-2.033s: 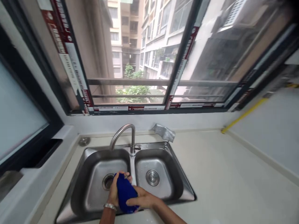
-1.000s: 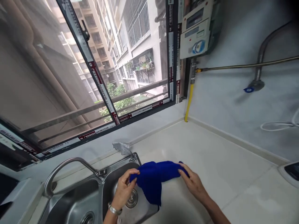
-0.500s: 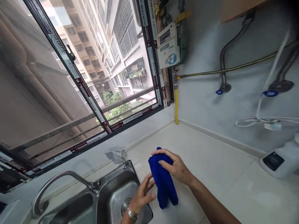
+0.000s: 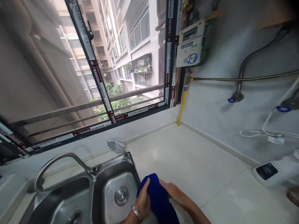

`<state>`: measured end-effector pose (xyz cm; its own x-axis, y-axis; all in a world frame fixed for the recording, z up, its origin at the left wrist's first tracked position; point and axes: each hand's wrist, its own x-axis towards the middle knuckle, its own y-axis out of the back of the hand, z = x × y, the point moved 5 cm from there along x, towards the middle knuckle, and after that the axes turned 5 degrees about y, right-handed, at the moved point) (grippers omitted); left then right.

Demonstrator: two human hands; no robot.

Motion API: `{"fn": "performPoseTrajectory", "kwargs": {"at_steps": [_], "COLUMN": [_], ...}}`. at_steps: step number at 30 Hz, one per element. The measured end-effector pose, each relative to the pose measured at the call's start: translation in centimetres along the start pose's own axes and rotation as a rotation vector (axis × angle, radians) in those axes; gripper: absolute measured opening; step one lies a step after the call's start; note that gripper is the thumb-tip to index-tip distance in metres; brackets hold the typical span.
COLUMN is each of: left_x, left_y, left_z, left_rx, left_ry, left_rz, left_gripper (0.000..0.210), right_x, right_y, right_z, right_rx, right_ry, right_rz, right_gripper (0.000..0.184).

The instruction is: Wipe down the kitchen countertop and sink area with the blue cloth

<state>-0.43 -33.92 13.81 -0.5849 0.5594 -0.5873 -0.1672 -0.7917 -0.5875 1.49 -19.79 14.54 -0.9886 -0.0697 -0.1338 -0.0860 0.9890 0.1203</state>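
Note:
A dark blue cloth (image 4: 157, 199) hangs from both my hands at the bottom middle, over the counter beside the sink's right edge; its lower end runs out of the picture. My left hand (image 4: 143, 200), with a silver bracelet at the wrist, grips the cloth's left side, thumb on top. On the other side, my right hand (image 4: 174, 191) closes on the cloth's right edge, and its fingertips are hidden behind the fabric.
Left of my hands is a steel double sink (image 4: 94, 193) with a curved faucet (image 4: 63, 155). A crumpled clear plastic bag (image 4: 116, 145) lies behind it. On the pale counter (image 4: 193, 155), a white bottle (image 4: 273, 171) stands at right. A gas meter (image 4: 190, 43) hangs beside the window.
The cloth has come lower and nearer to me. My left hand, open beside it before, now grips its left side. My right hand has moved down from the cloth's top to its right edge.

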Motion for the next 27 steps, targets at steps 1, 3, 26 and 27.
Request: {"fn": "performPoseTrajectory", "kwargs": {"at_steps": [1,3,26,27], "left_x": [-0.1,-0.2,-9.8,-9.5], "left_y": [0.5,1.5,-2.6,-2.3], "left_z": [-0.4,-0.7,16.4,16.5], "left_rx": [0.006,0.039,0.843,0.951], "left_ry": [0.008,-0.022,-0.635,-0.622], "left_rz": [0.017,0.053,0.205,0.229], "left_gripper": [0.049,0.047,0.048,0.048], "right_x": [-0.6,-1.3,-3.3,-3.3], "right_y": [-1.5,-3.0,9.1,9.1], "right_z": [1.0,2.1,-12.6,-12.6], "right_rx": [0.111,0.271,0.260,0.243], "right_ry": [-0.048,-0.079,0.348,0.357], "right_rz": [-0.070,-0.050,0.536,0.519], "right_gripper": [0.062,0.059,0.082,0.087]}}
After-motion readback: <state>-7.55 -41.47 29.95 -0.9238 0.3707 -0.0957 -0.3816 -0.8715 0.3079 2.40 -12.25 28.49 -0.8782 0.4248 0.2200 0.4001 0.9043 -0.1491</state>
